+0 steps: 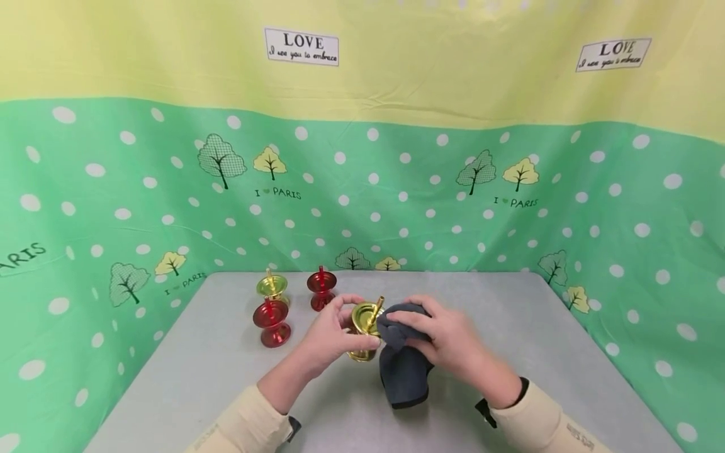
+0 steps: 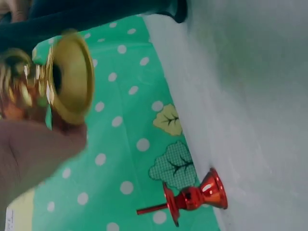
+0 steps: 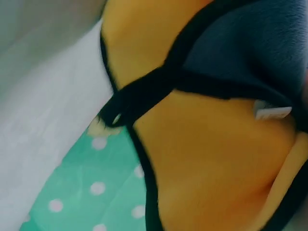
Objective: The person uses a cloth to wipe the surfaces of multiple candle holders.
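My left hand (image 1: 335, 333) grips a shiny gold candle holder (image 1: 362, 357), which has a shallow dish, a thin upright rod and a flared foot. The left wrist view shows its hollow base (image 2: 74, 77) tipped sideways, above the tabletop. In my right hand (image 1: 447, 330) is a bunched dark grey cloth (image 1: 404, 377), held against the dish and rod at the holder's right side. Seen from the right wrist, the cloth has an orange face (image 3: 216, 159), black edging and a small loop tab (image 3: 115, 115). The right fingertips are partly buried in its folds.
On the grey table (image 1: 221, 390), left of my hands, stand a red holder (image 1: 275, 333) of the same shape, a second red one (image 1: 321, 296) farther back and a gold one (image 1: 272, 287) behind the first. A green and yellow printed curtain (image 1: 374, 189) surrounds the table.
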`<state>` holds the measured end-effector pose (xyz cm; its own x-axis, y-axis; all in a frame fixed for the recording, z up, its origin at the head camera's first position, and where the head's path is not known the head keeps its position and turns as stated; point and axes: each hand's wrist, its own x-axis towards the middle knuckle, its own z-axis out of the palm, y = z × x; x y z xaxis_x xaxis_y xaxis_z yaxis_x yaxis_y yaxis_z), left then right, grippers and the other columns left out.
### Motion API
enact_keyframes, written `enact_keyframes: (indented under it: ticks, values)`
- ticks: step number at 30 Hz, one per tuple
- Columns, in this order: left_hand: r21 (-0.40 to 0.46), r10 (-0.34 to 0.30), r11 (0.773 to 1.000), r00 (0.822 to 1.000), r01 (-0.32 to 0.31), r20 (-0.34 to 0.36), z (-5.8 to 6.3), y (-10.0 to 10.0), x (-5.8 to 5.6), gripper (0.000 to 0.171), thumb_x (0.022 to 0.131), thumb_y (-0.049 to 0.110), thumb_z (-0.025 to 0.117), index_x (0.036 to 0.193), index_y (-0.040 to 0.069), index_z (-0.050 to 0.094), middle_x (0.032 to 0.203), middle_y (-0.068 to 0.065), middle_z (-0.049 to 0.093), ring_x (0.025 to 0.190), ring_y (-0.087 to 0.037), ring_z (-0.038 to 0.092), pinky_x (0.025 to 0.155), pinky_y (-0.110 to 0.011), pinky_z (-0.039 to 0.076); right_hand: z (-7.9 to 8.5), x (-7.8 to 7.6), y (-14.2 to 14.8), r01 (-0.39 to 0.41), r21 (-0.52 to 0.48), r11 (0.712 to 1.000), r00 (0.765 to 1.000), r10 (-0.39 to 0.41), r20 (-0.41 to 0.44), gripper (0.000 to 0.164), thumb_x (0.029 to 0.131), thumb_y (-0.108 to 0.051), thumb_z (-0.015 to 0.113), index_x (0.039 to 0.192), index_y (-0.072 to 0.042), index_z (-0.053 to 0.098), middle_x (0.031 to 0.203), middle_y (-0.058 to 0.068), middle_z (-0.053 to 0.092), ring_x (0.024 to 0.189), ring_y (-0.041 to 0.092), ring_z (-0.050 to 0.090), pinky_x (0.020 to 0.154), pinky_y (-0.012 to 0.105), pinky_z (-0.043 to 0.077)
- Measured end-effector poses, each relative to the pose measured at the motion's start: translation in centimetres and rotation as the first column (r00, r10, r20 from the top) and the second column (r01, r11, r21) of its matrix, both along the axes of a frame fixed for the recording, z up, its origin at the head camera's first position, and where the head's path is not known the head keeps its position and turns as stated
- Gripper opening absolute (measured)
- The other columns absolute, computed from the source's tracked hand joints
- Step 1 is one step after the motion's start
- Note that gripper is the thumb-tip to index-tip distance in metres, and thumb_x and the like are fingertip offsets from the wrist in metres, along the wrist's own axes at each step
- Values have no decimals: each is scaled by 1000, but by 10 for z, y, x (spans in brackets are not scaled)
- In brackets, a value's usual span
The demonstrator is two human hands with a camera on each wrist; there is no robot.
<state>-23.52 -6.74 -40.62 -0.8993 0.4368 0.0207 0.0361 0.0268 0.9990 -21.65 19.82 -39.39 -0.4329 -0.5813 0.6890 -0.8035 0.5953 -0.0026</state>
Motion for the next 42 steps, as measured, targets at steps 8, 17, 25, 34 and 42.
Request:
enact_keyframes:
  ticks: [8, 17, 25, 34, 42]
  values:
    - [-28, 77, 996, 993, -80, -91, -3, 7, 0, 74, 81, 7, 94, 137, 9, 46, 134, -13, 74, 107, -21, 67, 87, -30, 62, 4, 21, -29, 61, -38, 997, 995, -63, -80, 58, 80, -16, 95, 132, -32, 74, 126, 7, 70, 90, 22, 77, 71, 38, 65]
    - [151, -51, 987, 995, 64, -88, -4, -6, 6, 80, 80, 25, 97, 140, 8, 46, 122, -4, 77, 102, -17, 74, 87, -32, 65, 2, 12, -20, -53, -14, 999, 996, 51, -79, 57, 82, -10, 91, 132, -31, 74, 128, 9, 69, 104, 24, 77, 81, 37, 66]
    - [308, 12, 951, 999, -26, 46, -8, -8, 5, 70, 96, 35, 81, 143, 1, 41, 115, 6, 75, 102, -8, 70, 91, -26, 58, -9, -15, 5, 287, -32, 957, 957, -288, -41, 52, 83, -13, 92, 131, -22, 74, 125, 16, 69, 83, 30, 78, 66, 43, 64]
    - [291, 191, 912, 928, -288, 321, -8, 10, 4, 31, 107, 41, 64, 105, 11, 59, 80, 7, 62, 75, -8, 56, 65, -21, 48, -9, -5, -19, 58, -104, 993, 965, -83, -248, 27, 102, -26, 74, 128, -18, 72, 122, 21, 71, 88, 33, 79, 71, 44, 67]
    - [244, 195, 926, 917, -289, 347, -5, 17, 12, 45, 101, 55, 68, 109, 11, 62, 84, 5, 62, 83, -12, 56, 76, -23, 47, -13, -4, -38, 26, -59, 998, 901, -49, -432, 29, 112, -20, 52, 121, -22, 79, 119, 15, 71, 83, 26, 75, 63, 39, 64]
